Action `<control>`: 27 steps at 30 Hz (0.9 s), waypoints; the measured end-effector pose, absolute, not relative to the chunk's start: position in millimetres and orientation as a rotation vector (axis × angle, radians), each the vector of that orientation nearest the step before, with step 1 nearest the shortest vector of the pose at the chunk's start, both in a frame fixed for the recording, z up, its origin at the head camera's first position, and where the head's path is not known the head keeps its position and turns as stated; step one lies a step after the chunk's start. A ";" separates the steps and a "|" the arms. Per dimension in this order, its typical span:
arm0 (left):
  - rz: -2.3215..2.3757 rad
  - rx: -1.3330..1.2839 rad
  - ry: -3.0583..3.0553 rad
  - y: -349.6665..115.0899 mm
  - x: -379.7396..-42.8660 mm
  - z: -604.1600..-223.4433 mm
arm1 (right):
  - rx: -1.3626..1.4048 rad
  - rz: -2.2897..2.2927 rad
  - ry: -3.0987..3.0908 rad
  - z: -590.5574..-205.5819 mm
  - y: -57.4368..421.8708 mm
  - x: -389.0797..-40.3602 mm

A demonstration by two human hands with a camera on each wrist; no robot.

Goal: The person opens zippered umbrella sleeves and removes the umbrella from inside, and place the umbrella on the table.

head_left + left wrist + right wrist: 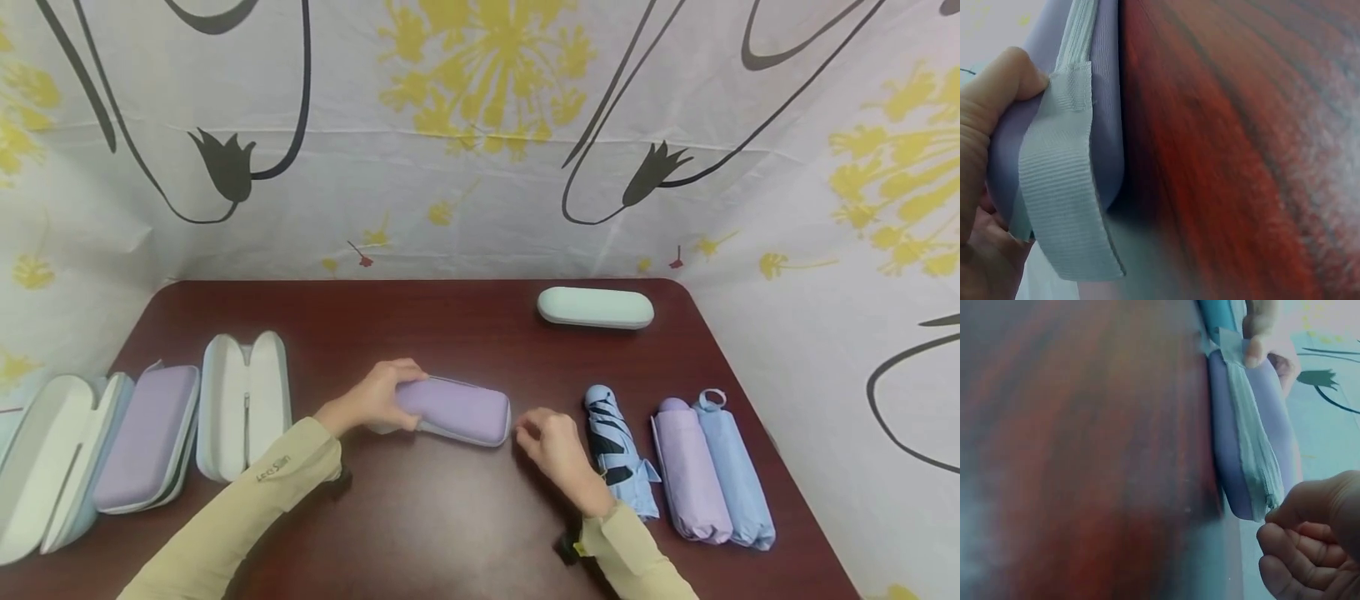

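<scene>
A lavender zippered case (457, 410) lies on the table in front of me, its grey zip running along the side. My left hand (377, 398) grips its left end, thumb near the grey fabric tab (1063, 169) in the left wrist view. At the other end, my right hand (553, 446) has thumb and forefinger pinched together at the zip pull (1271, 501), which is mostly hidden by the fingertips. The zip looks closed along the side that shows in the right wrist view.
On the left stand an open white case (221, 408), another lavender case (150, 437) and an open pale case (37, 458). A mint case (596, 307) lies at the back right. Right of my right hand lie a blue-and-black folded umbrella (617, 450), a lilac one (690, 475) and a light blue one (735, 475).
</scene>
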State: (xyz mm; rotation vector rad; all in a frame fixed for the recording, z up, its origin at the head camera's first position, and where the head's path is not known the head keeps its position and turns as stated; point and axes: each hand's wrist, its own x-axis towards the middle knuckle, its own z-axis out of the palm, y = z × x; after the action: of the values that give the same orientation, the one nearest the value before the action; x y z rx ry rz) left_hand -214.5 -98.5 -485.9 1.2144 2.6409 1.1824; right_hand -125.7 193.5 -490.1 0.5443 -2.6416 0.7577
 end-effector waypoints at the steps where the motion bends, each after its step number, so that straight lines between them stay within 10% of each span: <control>1: 1.189 1.225 2.647 -98.1 -213.9 -486.1 | 0.521 0.751 -2.642 -489.7 193.2 -126.3; 27: 1.246 1.077 2.821 -92.4 -205.8 -489.5 | 0.756 1.100 -2.596 -500.1 198.4 -121.3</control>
State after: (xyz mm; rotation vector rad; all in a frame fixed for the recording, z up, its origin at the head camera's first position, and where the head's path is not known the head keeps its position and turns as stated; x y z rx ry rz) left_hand -205.8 -92.4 -489.5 1.0771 2.8206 1.2456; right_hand -121.3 198.4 -500.1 0.7564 -2.5963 1.1005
